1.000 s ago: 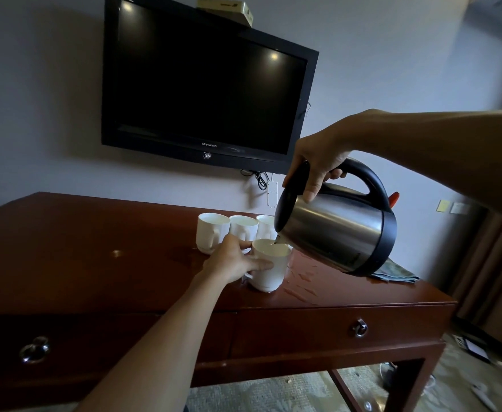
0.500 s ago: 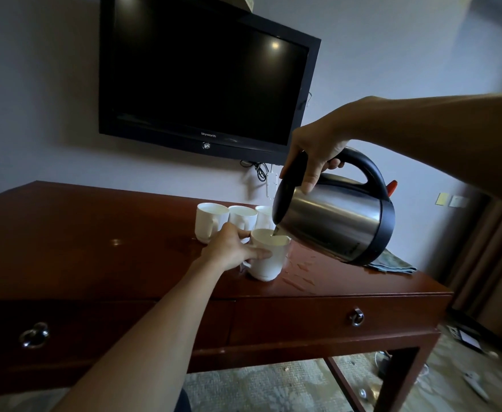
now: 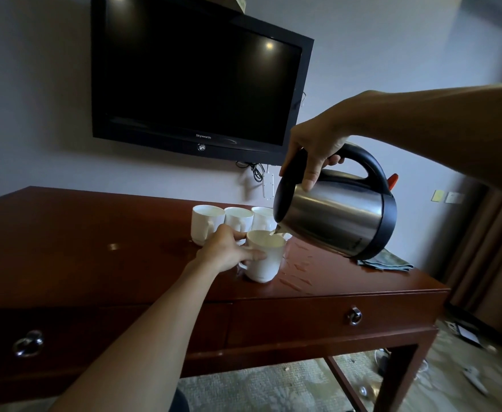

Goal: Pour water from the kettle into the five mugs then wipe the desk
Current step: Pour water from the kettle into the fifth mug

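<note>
Right hand [image 3: 315, 144] grips the tilted steel kettle's [image 3: 339, 215] black handle, spout over the front white ceramic mug [image 3: 264, 257] on the reddish wooden desk [image 3: 95, 251]; left hand [image 3: 226, 251] holds that mug's side.

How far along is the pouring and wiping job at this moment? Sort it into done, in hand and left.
Done: cannot tell; the three white ceramic mugs in the back row hide their contents.
In hand: the right hand tips the steel kettle with black handle over the front white mug, which the left hand grips.
Left: wet streaks on the dark red wooden desk; the folded grey-green cloth lies unused.
</note>
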The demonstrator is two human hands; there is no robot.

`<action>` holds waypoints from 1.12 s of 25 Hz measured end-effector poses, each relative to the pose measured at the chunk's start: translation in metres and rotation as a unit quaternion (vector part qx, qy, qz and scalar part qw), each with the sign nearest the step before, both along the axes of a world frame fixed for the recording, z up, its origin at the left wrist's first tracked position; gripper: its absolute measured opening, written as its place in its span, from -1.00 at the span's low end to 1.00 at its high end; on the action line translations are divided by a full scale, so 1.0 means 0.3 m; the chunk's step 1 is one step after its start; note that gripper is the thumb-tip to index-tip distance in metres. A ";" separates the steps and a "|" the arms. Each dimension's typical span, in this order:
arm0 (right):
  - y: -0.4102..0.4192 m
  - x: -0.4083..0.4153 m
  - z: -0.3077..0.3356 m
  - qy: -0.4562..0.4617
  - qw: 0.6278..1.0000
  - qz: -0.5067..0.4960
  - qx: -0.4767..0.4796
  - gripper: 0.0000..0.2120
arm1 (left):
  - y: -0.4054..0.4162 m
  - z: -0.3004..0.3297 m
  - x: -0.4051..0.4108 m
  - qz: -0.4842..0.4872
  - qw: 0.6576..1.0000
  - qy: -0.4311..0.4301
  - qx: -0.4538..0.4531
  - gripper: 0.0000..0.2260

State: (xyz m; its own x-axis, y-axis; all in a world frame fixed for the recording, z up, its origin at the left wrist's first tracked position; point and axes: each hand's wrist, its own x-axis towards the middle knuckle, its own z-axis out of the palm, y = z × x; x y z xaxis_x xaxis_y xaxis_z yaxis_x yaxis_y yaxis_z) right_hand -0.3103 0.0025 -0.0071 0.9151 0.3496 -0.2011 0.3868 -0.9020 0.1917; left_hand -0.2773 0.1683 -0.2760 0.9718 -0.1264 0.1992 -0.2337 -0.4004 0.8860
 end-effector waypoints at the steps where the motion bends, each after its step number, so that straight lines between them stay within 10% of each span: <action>1: -0.003 -0.001 0.000 0.003 1.000 0.001 0.001 -0.43 | -0.001 -0.001 0.001 -0.002 1.000 0.003 0.000 0.03; 15: 0.002 0.003 0.013 -0.004 1.000 0.001 0.005 -0.44 | 0.003 -0.024 0.013 -0.006 1.000 -0.017 -0.023 0.09; 28: 0.000 0.015 -0.013 -0.006 1.000 0.008 0.005 -0.39 | 0.008 -0.015 0.008 -0.025 0.999 -0.008 -0.028 -0.33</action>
